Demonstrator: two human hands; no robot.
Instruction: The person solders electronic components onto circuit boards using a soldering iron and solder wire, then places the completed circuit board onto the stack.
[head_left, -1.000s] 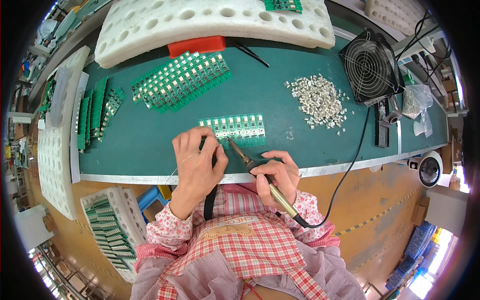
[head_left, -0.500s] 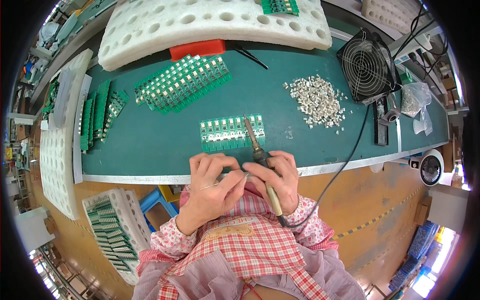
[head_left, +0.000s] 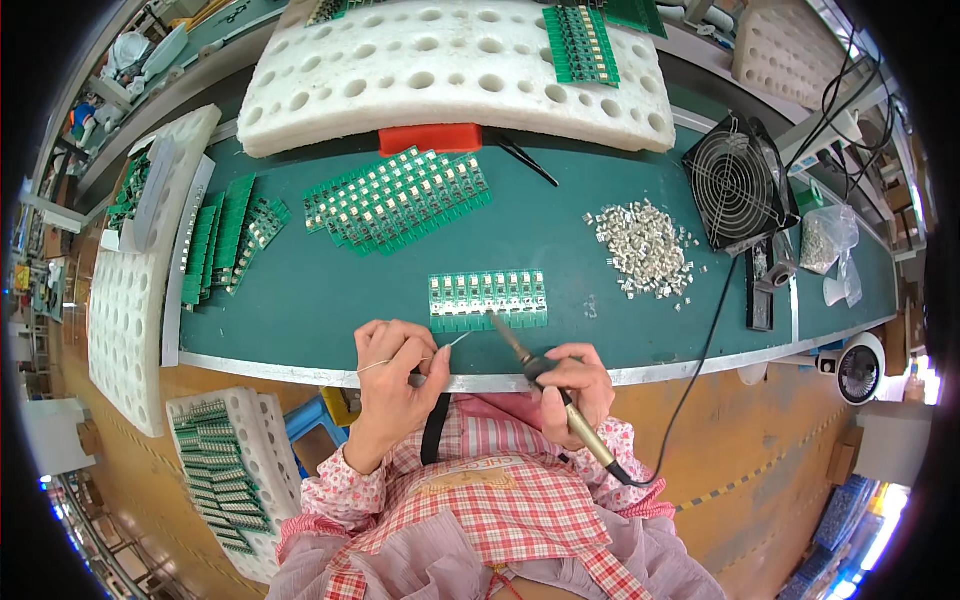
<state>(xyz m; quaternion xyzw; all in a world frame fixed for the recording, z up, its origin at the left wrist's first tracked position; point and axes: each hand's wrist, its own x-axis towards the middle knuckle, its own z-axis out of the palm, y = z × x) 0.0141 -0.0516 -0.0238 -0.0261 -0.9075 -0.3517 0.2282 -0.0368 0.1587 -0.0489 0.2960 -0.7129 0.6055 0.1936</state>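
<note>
A green circuit board panel (head_left: 488, 301) with a row of white connectors lies on the green bench mat in front of me. My right hand (head_left: 578, 392) is closed round a soldering iron (head_left: 590, 437), its tip angled up and left to the panel's lower edge. Left of it, my left hand (head_left: 400, 372) pinches a short length of thin solder wire (head_left: 461, 339), whose end points toward the panel's lower left. Whether the wire or the iron's tip touches the panel, I cannot tell.
More board panels (head_left: 400, 200) lie behind, and others (head_left: 222, 240) lean at the left. A heap of small white connectors (head_left: 645, 250) sits to the right, near a black fan (head_left: 735, 185). Tweezers (head_left: 527, 161) lie by a red box (head_left: 430, 138) and a white foam block (head_left: 455, 70).
My hands have moved apart from being close together. The iron's tip has come down to the panel's lower edge, and the solder wire now shows in my left hand. The whole view has shifted.
</note>
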